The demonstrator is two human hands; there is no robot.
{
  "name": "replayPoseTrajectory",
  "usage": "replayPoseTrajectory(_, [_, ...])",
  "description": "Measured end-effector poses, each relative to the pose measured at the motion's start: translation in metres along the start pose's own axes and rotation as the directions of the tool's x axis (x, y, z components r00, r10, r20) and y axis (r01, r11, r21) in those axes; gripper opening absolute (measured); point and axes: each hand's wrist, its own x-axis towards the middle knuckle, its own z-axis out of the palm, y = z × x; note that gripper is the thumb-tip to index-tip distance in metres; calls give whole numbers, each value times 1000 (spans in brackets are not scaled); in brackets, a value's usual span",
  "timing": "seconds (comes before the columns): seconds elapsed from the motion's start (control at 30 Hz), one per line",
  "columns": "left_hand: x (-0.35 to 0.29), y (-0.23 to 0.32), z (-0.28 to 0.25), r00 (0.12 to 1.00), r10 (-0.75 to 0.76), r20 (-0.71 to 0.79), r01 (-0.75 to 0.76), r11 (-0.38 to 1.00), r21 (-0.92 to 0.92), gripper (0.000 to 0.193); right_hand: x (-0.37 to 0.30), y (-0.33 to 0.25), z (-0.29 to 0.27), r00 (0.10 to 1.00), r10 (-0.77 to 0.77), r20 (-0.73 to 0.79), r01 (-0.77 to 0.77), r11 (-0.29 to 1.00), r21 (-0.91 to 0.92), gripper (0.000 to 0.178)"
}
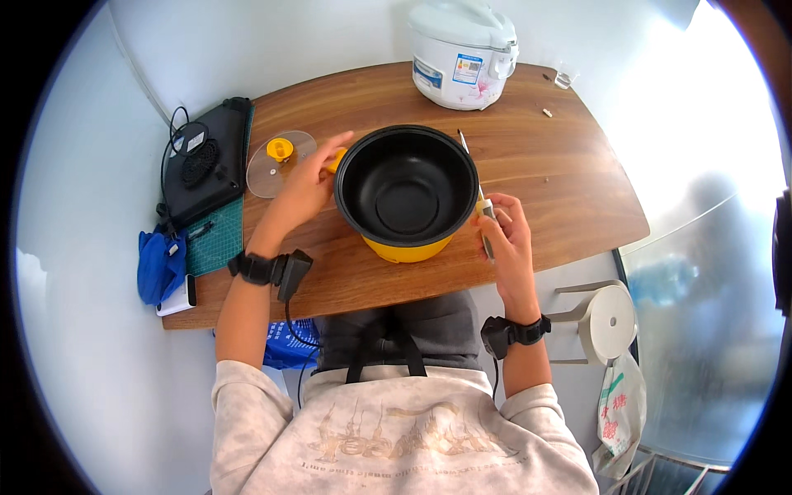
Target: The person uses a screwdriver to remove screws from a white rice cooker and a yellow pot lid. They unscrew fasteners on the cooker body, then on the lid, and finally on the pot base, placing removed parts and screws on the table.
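A yellow pot (406, 251) with a black inside stands upright near the front middle of the table, its wide mouth facing up. My left hand (309, 186) is at its left side, thumb and fingers closed about the yellow side handle (337, 160), the index finger stretched along the rim. Beside the pot's right side, my right hand (507, 235) grips a screwdriver (487, 221) by its grey handle. The thin metal shaft points away from me, past the rim. Whether its tip touches anything, I cannot tell. The right handle of the pot is mostly hidden.
Left of the pot lies a clear lid (262, 172) with a yellow knob. Farther left are an upturned black cooker (216, 161), a green mat (216, 239) and blue cloth (159, 266). A white rice cooker (450, 66) stands behind; a stool (609, 322) is at right.
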Motion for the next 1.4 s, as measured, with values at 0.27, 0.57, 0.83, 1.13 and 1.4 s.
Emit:
replayPoseTrajectory(0.27, [-54,64,12,941,338,11,-317,870,378,27,3,15,6,999,54,-2,-54,998,-18,28])
replayPoseTrajectory(0.57, [-50,53,53,871,435,228,-482,663,573,17,8,31,2,994,107,-26,-108,993,-45,28])
replayPoseTrajectory(0.83, [-45,52,33,890,441,112,-444,789,425,18,8,29,5,988,152,-31,-154,980,-125,29])
replayPoseTrajectory(1.13, [-33,55,7,954,293,-60,-287,953,95,25,8,34,5,993,115,-30,-118,978,-174,29])
replayPoseTrajectory(1.4, [-34,50,3,888,-452,83,299,432,-851,44,-3,9,9,997,21,-79,-16,998,54,46])
